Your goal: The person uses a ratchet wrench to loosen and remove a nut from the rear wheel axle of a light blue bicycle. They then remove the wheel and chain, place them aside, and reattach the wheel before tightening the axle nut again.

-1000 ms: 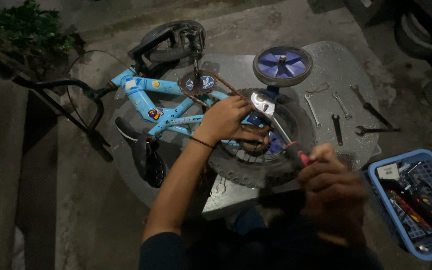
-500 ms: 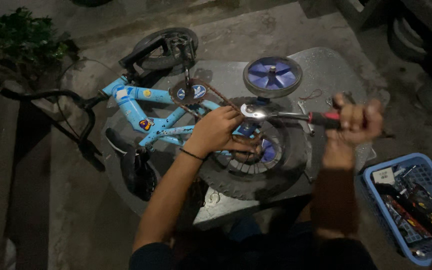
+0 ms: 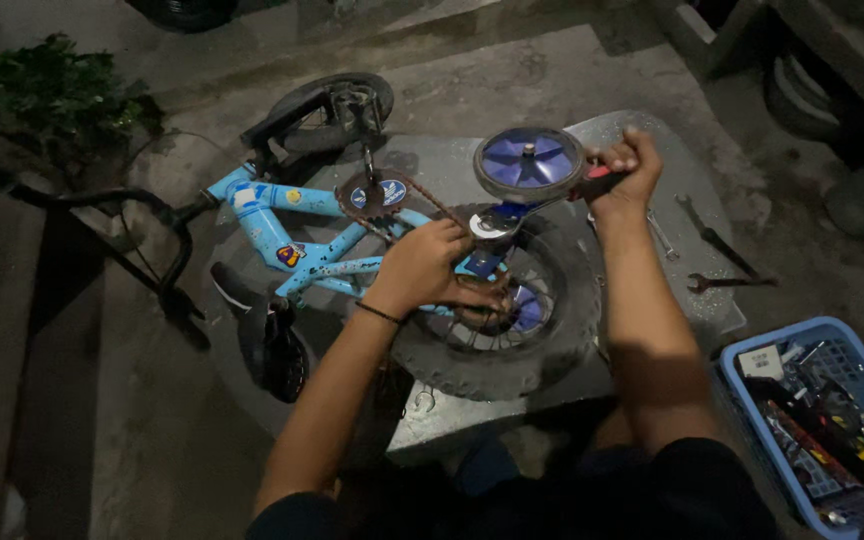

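Note:
A small light-blue children's bicycle point(image 3: 282, 235) lies on its side on a grey metal sheet point(image 3: 642, 140). My left hand point(image 3: 427, 265) presses on the rear wheel hub, fingers by the chain and the black tyre point(image 3: 512, 355). My right hand point(image 3: 627, 170) grips the red handle of an adjustable wrench point(image 3: 542, 208), whose jaw sits at the rear axle. A blue training wheel point(image 3: 529, 162) stands just above the wrench.
Several loose spanners point(image 3: 727, 255) lie on the ground at right. A blue plastic basket point(image 3: 822, 420) full of tools sits at lower right. A leafy plant point(image 3: 37, 95) is at upper left, a tyre point(image 3: 802, 95) at upper right. The handlebar point(image 3: 152, 240) sticks out left.
My right hand has swung the wrench handle from near my body, round to the right, then up beside the training wheel. The left hand stayed on the hub.

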